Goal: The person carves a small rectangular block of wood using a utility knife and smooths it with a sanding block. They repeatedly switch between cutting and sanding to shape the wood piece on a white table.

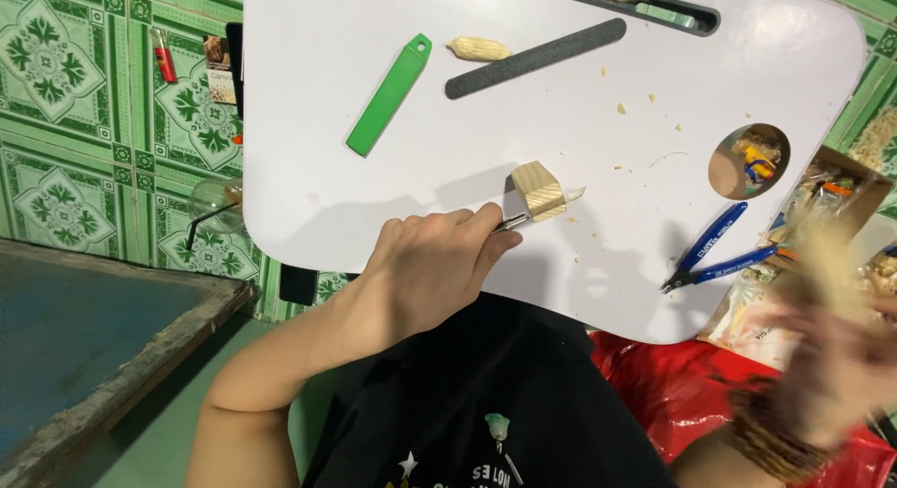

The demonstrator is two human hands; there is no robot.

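Head view is showing my left hand [432, 264] clenching around a small knife [512, 223] whose tip is lying against the wooden block [539, 189] on the white bench [579, 124]. Nothing is bracing the block, so I judge the blade could be slipping. Right of the block, my right hand [832, 357] is blurring; I cannot tell its grip.
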